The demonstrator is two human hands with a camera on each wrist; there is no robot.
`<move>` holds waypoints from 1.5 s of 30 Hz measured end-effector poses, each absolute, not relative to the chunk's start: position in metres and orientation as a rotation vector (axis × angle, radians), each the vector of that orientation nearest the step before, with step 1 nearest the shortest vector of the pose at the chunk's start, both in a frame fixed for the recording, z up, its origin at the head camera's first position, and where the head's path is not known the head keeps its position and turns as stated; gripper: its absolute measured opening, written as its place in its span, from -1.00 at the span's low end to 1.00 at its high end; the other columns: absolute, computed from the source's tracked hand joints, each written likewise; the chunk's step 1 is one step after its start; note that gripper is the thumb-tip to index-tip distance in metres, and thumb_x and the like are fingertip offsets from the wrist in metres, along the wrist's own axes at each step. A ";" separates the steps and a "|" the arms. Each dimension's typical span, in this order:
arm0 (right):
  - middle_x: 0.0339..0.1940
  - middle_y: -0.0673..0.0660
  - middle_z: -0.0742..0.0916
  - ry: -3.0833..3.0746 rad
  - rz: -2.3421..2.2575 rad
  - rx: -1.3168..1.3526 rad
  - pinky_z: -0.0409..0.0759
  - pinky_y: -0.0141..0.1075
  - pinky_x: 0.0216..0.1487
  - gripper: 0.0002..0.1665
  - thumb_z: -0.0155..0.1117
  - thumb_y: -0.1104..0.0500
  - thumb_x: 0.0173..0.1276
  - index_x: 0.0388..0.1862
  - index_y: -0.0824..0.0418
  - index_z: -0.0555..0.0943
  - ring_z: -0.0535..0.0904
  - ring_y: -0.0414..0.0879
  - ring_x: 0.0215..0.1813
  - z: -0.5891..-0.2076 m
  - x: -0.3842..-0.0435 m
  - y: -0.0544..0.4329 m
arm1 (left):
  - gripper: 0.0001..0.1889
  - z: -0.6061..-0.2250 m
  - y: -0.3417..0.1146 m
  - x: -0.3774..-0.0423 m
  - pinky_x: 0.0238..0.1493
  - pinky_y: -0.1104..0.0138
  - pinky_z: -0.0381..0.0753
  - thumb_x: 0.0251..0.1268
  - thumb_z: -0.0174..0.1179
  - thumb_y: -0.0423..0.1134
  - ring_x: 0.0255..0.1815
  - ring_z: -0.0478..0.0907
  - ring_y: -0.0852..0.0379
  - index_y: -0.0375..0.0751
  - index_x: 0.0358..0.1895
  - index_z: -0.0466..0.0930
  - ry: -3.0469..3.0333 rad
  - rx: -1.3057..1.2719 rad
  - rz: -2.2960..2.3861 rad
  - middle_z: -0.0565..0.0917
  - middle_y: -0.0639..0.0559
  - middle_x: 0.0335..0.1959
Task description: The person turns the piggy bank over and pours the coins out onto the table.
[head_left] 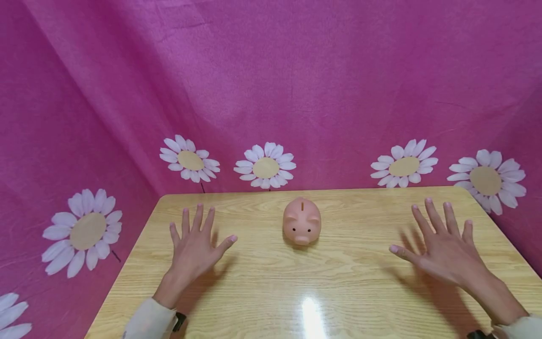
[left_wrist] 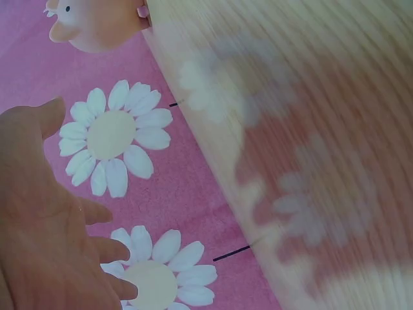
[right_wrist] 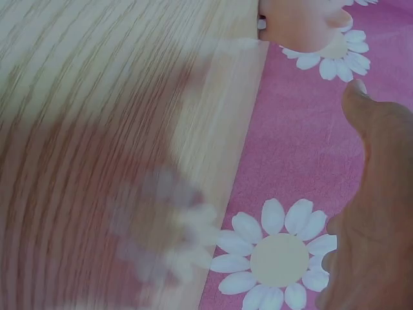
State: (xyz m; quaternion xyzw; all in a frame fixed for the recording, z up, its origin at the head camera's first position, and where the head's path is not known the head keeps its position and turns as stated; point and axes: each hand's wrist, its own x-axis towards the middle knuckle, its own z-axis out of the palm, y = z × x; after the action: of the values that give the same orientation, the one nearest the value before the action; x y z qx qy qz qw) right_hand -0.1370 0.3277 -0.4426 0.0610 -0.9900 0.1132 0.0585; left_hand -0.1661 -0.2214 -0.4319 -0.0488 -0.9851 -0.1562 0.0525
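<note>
One bank (head_left: 302,221), its inside hidden from view, stands near the table's (head_left: 262,282) far edge between the left hand (head_left: 195,249) and right hand (head_left: 446,254), both spread wide, holding nothing and well apart from it. It is a pink pig with one slot (head_left: 302,206) on top, two ears (head_left: 313,220), two dark eyes (head_left: 294,230) and a snout (head_left: 301,240). Six daisies (head_left: 265,167) show on the cloth (head_left: 296,70).
</note>
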 end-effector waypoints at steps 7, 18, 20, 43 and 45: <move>0.82 0.35 -0.21 -3.001 0.336 0.203 -0.41 0.75 0.45 0.40 0.25 -0.53 0.40 0.82 0.18 -0.19 -0.52 0.47 0.76 -0.441 -0.138 0.322 | 0.08 -0.432 -0.218 -0.166 0.57 -0.60 -0.39 0.40 0.14 0.47 0.78 -0.30 -0.52 -0.15 0.76 0.05 -2.987 -0.153 -0.465 -0.07 -0.31 0.80; 0.83 0.32 -0.17 -2.976 0.400 0.247 -0.36 0.76 0.46 0.42 0.31 -0.54 0.34 0.82 0.21 -0.07 -0.45 0.47 0.78 -0.445 -0.141 0.304 | 0.10 -0.435 -0.207 -0.166 0.59 -0.58 -0.42 0.40 0.14 0.49 0.79 -0.36 -0.48 -0.12 0.77 0.02 -3.012 -0.173 -0.487 -0.11 -0.27 0.81; 0.83 0.31 -0.18 -2.970 0.409 0.261 -0.34 0.76 0.47 0.42 0.31 -0.54 0.34 0.82 0.22 -0.07 -0.44 0.47 0.78 -0.445 -0.142 0.300 | 0.10 -0.436 -0.204 -0.167 0.59 -0.57 -0.42 0.40 0.14 0.49 0.79 -0.36 -0.48 -0.11 0.77 0.02 -3.017 -0.177 -0.495 -0.13 -0.26 0.82; 0.84 0.29 -0.04 -2.964 0.553 0.417 -0.15 0.67 0.55 0.39 0.34 -0.54 0.32 0.80 0.23 0.04 -0.29 0.41 0.81 -0.445 -0.157 0.228 | 0.07 -0.445 -0.146 -0.176 0.68 -0.48 -0.24 0.36 0.19 0.49 0.82 -0.24 -0.38 -0.03 0.76 0.09 -3.006 -0.298 -0.587 0.00 -0.20 0.81; 0.84 0.30 -0.02 -2.962 0.564 0.434 -0.14 0.66 0.56 0.38 0.33 -0.54 0.32 0.80 0.23 0.05 -0.27 0.42 0.81 -0.446 -0.158 0.222 | 0.06 -0.446 -0.142 -0.177 0.68 -0.47 -0.23 0.36 0.20 0.48 0.82 -0.22 -0.38 -0.04 0.76 0.11 -2.997 -0.308 -0.600 0.00 -0.20 0.81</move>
State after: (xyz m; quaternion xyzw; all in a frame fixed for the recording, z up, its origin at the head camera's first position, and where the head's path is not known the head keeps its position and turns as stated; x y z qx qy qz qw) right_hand -0.1577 0.2223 -0.4459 0.1423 -0.9712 0.1850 0.0477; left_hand -0.1767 -0.1415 -0.4464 -0.1003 -0.9750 -0.1953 0.0348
